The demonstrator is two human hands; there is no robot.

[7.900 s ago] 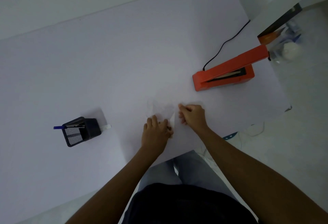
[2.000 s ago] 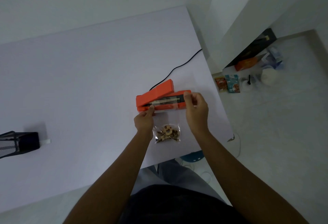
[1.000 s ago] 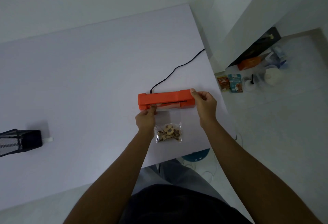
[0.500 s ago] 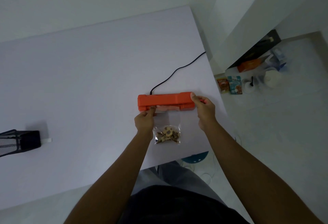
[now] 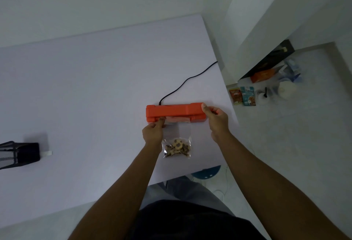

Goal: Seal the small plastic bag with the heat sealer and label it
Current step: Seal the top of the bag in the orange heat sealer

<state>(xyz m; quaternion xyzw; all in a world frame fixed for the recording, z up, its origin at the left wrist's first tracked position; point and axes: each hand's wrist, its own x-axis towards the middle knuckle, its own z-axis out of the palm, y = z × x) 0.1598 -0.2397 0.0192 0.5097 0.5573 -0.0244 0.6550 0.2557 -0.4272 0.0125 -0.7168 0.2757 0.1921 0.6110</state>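
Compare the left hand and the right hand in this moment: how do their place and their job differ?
The left hand pinches the plastic bag at its top left corner, below the heat sealer; the right hand presses on the sealer's right end. The left hand touches the bag; the right hand does not. Both are at the sealer's front edge.

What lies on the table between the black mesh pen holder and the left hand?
In the head view, only bare table lies between the pen holder and the left hand, apart from a small white slip beside the holder.
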